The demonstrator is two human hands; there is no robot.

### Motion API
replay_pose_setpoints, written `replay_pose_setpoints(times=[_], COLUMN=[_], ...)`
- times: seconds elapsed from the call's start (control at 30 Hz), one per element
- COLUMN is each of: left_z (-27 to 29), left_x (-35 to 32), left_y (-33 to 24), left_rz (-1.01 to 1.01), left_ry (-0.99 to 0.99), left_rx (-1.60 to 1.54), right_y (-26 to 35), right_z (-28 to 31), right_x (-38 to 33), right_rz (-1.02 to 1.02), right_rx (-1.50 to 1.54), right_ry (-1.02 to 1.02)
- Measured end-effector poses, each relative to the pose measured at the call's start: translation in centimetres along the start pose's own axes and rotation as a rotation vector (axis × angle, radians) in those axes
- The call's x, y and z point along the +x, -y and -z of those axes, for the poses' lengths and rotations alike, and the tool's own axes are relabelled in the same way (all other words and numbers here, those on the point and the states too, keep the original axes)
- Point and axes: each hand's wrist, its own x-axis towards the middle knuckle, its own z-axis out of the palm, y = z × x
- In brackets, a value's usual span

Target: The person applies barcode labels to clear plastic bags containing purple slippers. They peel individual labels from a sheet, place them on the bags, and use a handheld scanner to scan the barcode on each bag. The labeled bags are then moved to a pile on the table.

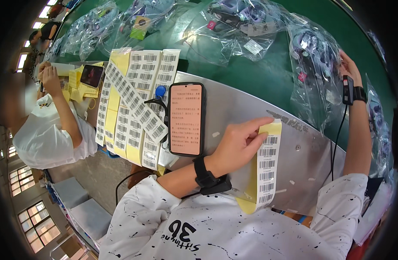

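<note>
My left hand (239, 145) pinches the upper end of a strip of white barcode labels (266, 164) on yellow backing, which runs down toward my shirt. My right hand (350, 71) is at the right edge of a clear plastic bag (313, 65) holding lilac and dark goods, its fingers curled onto the film and partly hidden. That bag lies across the green surface and the metal table edge. A phone (184, 119) showing a page of text lies left of my left hand. Beside it are several more barcode label strips (140, 104), one lying slantwise over the others.
More clear bags (236, 26) of lilac goods lie along the green surface (268, 69). A steel tabletop (233, 99) lies in front of me. At left sits another person (56, 130) in white, near a second phone (92, 75). A black cable (336, 151) hangs from my right wrist.
</note>
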Motion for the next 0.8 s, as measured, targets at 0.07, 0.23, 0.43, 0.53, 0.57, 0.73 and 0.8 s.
replay_pose_setpoints(times=[0.07, 0.23, 0.43, 0.53, 0.57, 0.73, 0.8], left_z=[0.0, 0.2, 0.5, 0.1, 0.1, -0.2, -0.1], left_x=[0.4, 0.8, -0.6, -0.5, -0.4, -1.2, -1.5], left_y=[0.1, 0.1, -1.8, -2.9, -2.9, -3.8, -4.0], left_rz=[0.029, 0.054, 0.112, 0.036, -0.019, -0.022, -0.037], left_ry=[0.047, 0.090, 0.026, 0.061, 0.054, 0.041, 0.051], left_rx=[-0.039, -0.125, -0.143, -0.161, -0.117, -0.110, -0.027], right_y=[1.0, 3.8, -4.1, -8.7, -10.2, -13.2, -13.7], right_z=[5.9, 7.6, -9.0, -13.1, -13.2, -13.3, -13.3], right_x=[0.7, -4.9, -26.3, -34.7, -35.5, -37.0, -37.0], right_rz=[0.079, 0.386, 0.593, 0.321, 0.350, 0.369, 0.404], right_rx=[-0.006, 0.150, -0.235, -0.560, -0.561, -0.388, -0.420], right_ry=[0.097, -0.027, 0.200, 0.394, 0.415, 0.288, 0.230])
